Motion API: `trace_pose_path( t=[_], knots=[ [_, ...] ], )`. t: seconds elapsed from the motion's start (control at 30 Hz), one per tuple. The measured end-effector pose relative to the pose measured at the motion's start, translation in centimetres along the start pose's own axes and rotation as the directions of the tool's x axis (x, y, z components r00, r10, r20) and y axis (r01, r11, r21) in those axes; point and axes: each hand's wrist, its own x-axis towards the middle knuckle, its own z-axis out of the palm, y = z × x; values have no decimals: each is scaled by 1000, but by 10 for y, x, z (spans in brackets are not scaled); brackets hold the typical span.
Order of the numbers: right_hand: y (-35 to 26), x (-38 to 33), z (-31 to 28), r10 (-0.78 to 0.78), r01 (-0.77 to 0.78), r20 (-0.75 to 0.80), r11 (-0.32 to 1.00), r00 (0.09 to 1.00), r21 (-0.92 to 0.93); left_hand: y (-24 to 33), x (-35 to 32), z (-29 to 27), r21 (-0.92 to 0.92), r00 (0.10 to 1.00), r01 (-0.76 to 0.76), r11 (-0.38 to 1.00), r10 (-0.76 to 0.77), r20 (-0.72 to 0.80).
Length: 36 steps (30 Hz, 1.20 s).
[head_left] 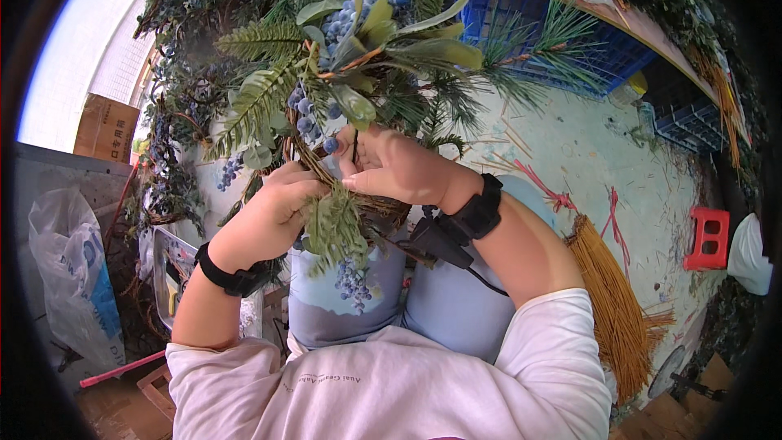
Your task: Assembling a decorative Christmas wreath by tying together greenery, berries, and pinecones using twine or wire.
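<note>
A wreath of brown twigs (314,161) stands over my lap, dressed with artificial fern leaves (254,110), green broad leaves and blue berries (352,23). My left hand (281,202) is closed round the near left side of its twig ring; the fingertips are partly hidden. Across from it, my right hand (399,165) has its fingers curled in a pinch on a thin dark stem (354,151) at the ring. One blue berry (331,145) sits beside these fingers. A fern sprig (336,226) and a small berry bunch (353,285) hang below the ring.
A bundle of brown sticks (607,310) lies on the floor to the right, near a red plastic stool (706,238). Blue crates (521,20) stand under a table at the back. At left are a clear plastic bag (73,277), a tray (169,265) and more garlands (167,155).
</note>
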Motion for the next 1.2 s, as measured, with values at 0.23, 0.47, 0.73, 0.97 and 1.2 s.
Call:
trace_pose_path(
  t=[0.23, 0.47, 0.73, 0.97, 1.2],
  knots=[
    [14, 4, -2, -19, 24, -69, 996, 997, 82, 30, -13, -17, 140, 990, 46, 989, -26, -142],
    [14, 3, -12, -31, 52, -86, 967, 996, 250, 98, -34, -55, 319, 965, -227, 920, 257, -56],
    [8, 1, -15, -32, 72, -157, 963, 987, 260, 121, -3, 27, -801, 665, -560, 213, 692, -281],
    [12, -4, -11, 23, 7, -156, 982, 988, 188, 118, -4, 47, -909, 695, -413, -46, 630, -347],
    [12, 1, -15, 3, 29, -139, 973, 990, 227, 125, -7, 57, -865, 692, -498, -56, 576, -435]
  ],
)
